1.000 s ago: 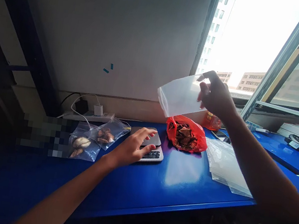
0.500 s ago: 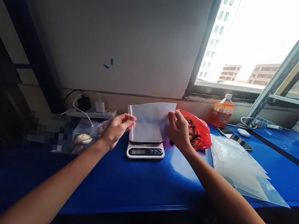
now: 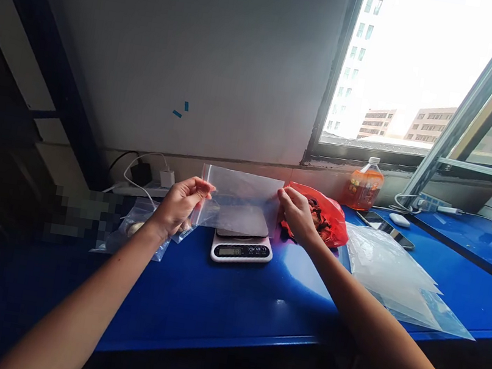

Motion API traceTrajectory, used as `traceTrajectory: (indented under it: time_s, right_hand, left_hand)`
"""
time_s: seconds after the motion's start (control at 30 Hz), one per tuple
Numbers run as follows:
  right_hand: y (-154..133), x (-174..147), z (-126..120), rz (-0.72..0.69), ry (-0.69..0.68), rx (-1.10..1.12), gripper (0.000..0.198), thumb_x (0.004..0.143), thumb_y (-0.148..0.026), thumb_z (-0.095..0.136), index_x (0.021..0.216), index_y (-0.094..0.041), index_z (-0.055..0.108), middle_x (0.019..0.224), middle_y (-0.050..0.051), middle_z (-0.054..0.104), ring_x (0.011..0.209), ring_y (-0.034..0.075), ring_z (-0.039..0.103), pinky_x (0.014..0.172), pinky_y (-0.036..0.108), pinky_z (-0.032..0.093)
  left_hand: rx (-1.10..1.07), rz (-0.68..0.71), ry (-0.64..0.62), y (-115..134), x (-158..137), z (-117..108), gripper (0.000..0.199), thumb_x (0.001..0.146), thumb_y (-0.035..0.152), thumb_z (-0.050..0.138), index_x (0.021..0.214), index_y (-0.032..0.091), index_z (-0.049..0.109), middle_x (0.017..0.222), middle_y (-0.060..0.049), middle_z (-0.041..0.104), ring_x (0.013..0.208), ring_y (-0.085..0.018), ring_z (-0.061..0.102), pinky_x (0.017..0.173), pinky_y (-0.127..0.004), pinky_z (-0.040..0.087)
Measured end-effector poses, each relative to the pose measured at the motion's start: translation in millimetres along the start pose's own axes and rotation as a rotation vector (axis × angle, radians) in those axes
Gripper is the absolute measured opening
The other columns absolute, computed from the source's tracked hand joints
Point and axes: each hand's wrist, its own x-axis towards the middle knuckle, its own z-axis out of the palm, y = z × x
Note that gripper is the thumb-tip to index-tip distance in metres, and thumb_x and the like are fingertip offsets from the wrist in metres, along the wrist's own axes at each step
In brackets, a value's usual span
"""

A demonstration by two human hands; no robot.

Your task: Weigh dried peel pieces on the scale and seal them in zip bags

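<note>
A clear zip-lock bag [image 3: 244, 193] is stretched flat between my two hands, above and in front of the scale platform. My left hand [image 3: 181, 202] pinches its left end, by the white zip strip. The opposite end is pinched by my right hand [image 3: 297, 215]. Below it a white digital kitchen scale [image 3: 242, 252] sits on the blue table, its display lit; the digits are too small to read surely. Behind my right hand lies a red plastic bag [image 3: 336, 226] with dark brown dried pieces inside. Filled clear bags [image 3: 132, 235] lie beyond my left forearm, partly hidden.
Several flat clear bags [image 3: 390, 274] are stacked on the right of the blue table [image 3: 218, 310]. Behind them are a phone [image 3: 387, 230], a white earbud-like case [image 3: 400, 220] and a bottle of orange-red drink [image 3: 364, 187]. A power strip with chargers [image 3: 166, 177] runs along the wall.
The bag is pulled tauter between my hands, and its left end has shifted left with my left hand. More of the scale platform shows. The view has shifted slightly.
</note>
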Motion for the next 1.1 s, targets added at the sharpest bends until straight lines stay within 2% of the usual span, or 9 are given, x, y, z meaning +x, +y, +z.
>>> traceTrajectory:
  time_s: [0.27,0.37,0.47,0.57,0.63,0.7,0.83,0.97,1.1]
  right_hand:
    - [-7.0,0.1,-4.6,-0.046,0.065,-0.025,0.027,0.078,-0.043,0.058,0.068,-0.019,0.052,0.058,-0.002,0.049,0.053,0.012,0.045,0.051,0.025,0.035]
    - [-12.3,-0.7,-8.7,-0.155,0.071,-0.205,0.029,0.08,-0.047,0.058,0.081,-0.017,0.058,0.074,0.002,0.058,0.068,0.015,0.052,0.062,0.027,0.041]
    - [-19.7,-7.9,-6.8,-0.122,-0.241,-0.313,0.034,0.085,-0.049,0.054,0.08,-0.016,0.06,0.077,0.003,0.059,0.071,0.014,0.052,0.062,0.026,0.038]
    - [-24.5,-19.3,3.9,0.005,-0.625,-0.287,0.044,0.087,-0.055,0.05,0.07,-0.015,0.058,0.064,0.0,0.051,0.058,0.011,0.043,0.052,0.025,0.029]
    - [-26.1,-25.8,12.5,0.057,-0.737,-0.238,0.048,0.086,-0.057,0.05,0.067,-0.014,0.058,0.059,-0.001,0.048,0.054,0.01,0.039,0.05,0.025,0.026]
    - [-27.1,-29.0,18.5,0.081,-0.744,-0.174,0.048,0.086,-0.055,0.05,0.065,-0.014,0.059,0.058,0.0,0.051,0.054,0.01,0.041,0.051,0.025,0.028]
    - [-27.1,-24.3,15.5,0.096,-0.609,-0.048,0.043,0.083,-0.049,0.051,0.059,-0.014,0.057,0.056,0.001,0.051,0.052,0.01,0.042,0.052,0.025,0.031]
    - [-21.7,-13.2,-1.1,0.067,-0.436,-0.04,0.042,0.082,-0.05,0.053,0.056,-0.016,0.052,0.051,-0.002,0.042,0.048,0.009,0.035,0.048,0.025,0.026]
    - [-16.0,-8.6,-11.6,0.017,-0.388,-0.035,0.045,0.087,-0.052,0.051,0.058,-0.017,0.054,0.052,-0.002,0.041,0.049,0.009,0.036,0.048,0.025,0.025]
  left_hand:
    - [0.045,-0.02,-0.066,0.4,-0.7,-7.0,0.038,0.065,0.048,0.077,0.08,0.016,0.065,0.068,0.002,0.056,0.055,-0.008,0.044,0.05,-0.019,0.034]
    - [0.181,-0.11,-0.357,6.6,-7.7,-6.9,0.039,0.071,0.052,0.072,0.079,0.015,0.066,0.066,0.001,0.054,0.055,-0.009,0.042,0.05,-0.02,0.032]
    - [0.339,-0.189,-0.698,14.4,-17.0,-0.5,0.038,0.076,0.052,0.067,0.076,0.014,0.066,0.066,0.001,0.053,0.058,-0.01,0.042,0.053,-0.021,0.03]
    - [0.397,-0.174,-0.822,19.8,-23.7,8.1,0.038,0.078,0.051,0.065,0.075,0.014,0.063,0.066,0.002,0.05,0.06,-0.01,0.041,0.055,-0.021,0.029]
    - [0.418,-0.138,-0.878,21.3,-25.3,11.5,0.038,0.08,0.052,0.063,0.076,0.014,0.062,0.066,0.003,0.048,0.061,-0.011,0.039,0.056,-0.022,0.028]
    - [0.426,-0.116,-0.922,21.4,-24.9,12.2,0.039,0.081,0.053,0.061,0.077,0.014,0.063,0.066,0.002,0.047,0.063,-0.011,0.039,0.058,-0.022,0.029]
    - [0.407,-0.149,-0.889,18.5,-21.7,9.3,0.043,0.081,0.056,0.059,0.078,0.014,0.063,0.067,0.001,0.048,0.063,-0.012,0.04,0.059,-0.022,0.03]
    - [0.355,-0.146,-0.711,14.3,-19.4,6.9,0.043,0.081,0.058,0.057,0.073,0.015,0.059,0.069,0.0,0.05,0.062,-0.012,0.041,0.059,-0.023,0.034]
    - [0.303,-0.099,-0.56,12.5,-18.1,6.6,0.03,0.08,0.045,0.055,0.071,0.017,0.057,0.066,0.0,0.049,0.06,-0.012,0.042,0.058,-0.025,0.036]
